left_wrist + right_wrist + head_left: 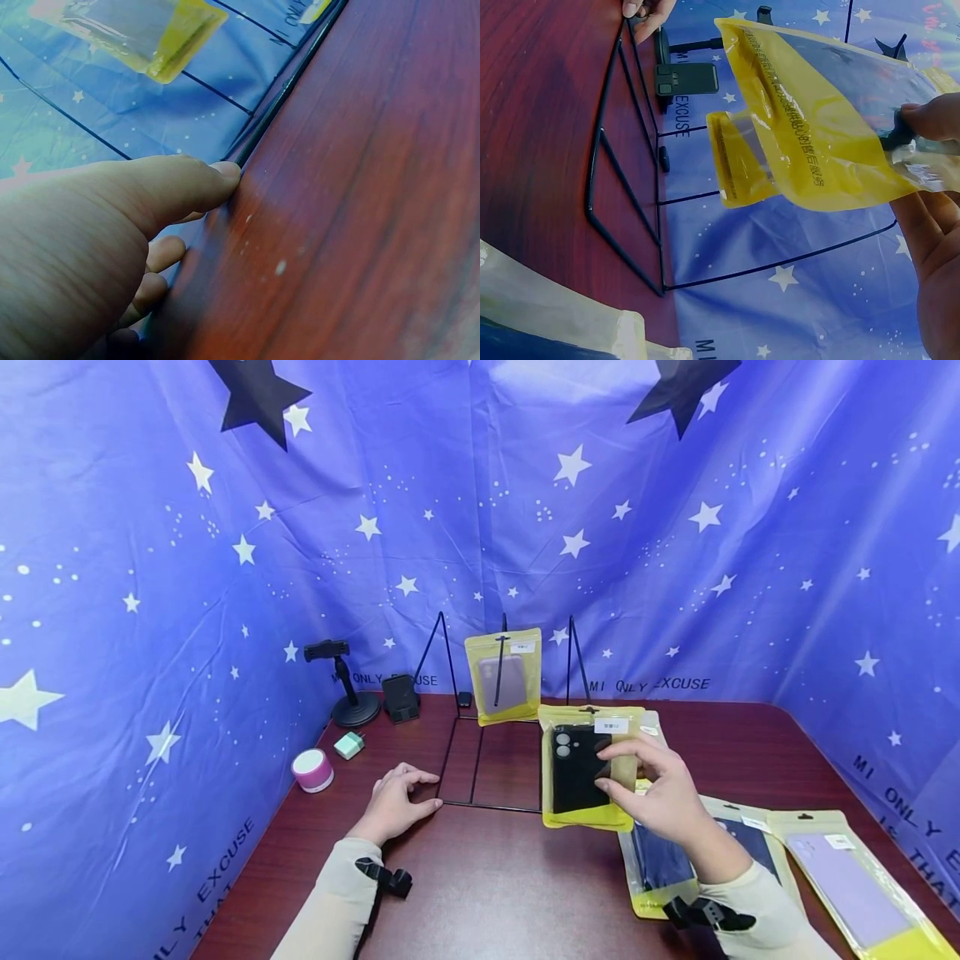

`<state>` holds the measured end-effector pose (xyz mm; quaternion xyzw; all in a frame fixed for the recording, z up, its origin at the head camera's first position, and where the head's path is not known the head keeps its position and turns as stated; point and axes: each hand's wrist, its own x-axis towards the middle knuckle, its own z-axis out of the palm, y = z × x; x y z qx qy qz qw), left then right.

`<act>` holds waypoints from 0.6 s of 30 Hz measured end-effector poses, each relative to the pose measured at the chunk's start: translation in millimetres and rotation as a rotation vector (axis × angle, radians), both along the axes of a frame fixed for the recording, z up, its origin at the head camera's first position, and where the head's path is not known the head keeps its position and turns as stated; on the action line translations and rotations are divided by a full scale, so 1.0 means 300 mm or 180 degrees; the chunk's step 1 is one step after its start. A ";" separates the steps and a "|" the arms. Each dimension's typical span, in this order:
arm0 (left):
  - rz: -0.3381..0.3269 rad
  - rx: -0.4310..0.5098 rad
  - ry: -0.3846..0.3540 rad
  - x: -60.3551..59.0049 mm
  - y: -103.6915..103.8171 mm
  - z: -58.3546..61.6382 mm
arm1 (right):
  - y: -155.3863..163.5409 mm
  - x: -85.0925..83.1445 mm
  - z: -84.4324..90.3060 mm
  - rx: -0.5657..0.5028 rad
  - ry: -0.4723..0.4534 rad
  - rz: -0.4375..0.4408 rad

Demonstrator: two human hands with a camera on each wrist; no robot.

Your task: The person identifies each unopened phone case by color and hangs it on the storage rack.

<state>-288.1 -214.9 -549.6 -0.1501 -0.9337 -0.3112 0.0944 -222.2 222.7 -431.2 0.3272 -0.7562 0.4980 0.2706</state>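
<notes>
A black wire display rack (491, 807) stands on the table, its hooks rising at the back. My left hand (397, 802) pinches the rack's front left corner; in the left wrist view its thumb (217, 180) presses on the bar. My right hand (663, 785) grips the right side of a yellow-edged clear bag (555, 818) with a black phone case (577, 777) inside. That bag is upright in front of the rack's right side and hides part of it; whether a hook passes through its hole I cannot tell. A bagged purple phone case (504, 685) hangs on the middle hook.
Several more bagged phone cases lie at the right, among them a light purple one (847, 885) and a dark blue one (660, 860). Along the left stand a black phone stand (354, 706), a smaller black holder (401, 697), a mint charger (349, 744) and a pink-and-white round jar (312, 771).
</notes>
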 end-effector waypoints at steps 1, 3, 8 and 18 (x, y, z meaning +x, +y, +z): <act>0.0000 0.0005 0.0001 0.000 0.000 0.000 | -0.001 -0.002 -0.001 -0.0013 0.0030 -0.0002; -0.0001 0.0007 0.0002 0.000 0.000 0.000 | -0.002 -0.002 -0.002 -0.0035 0.0030 -0.0027; 0.0004 0.0007 -0.0017 0.001 0.001 0.003 | -0.015 0.010 0.017 -0.0058 -0.0058 -0.0148; 0.0029 -0.0034 -0.0041 0.005 -0.001 0.008 | -0.045 0.003 0.024 -0.0131 -0.0227 -0.0408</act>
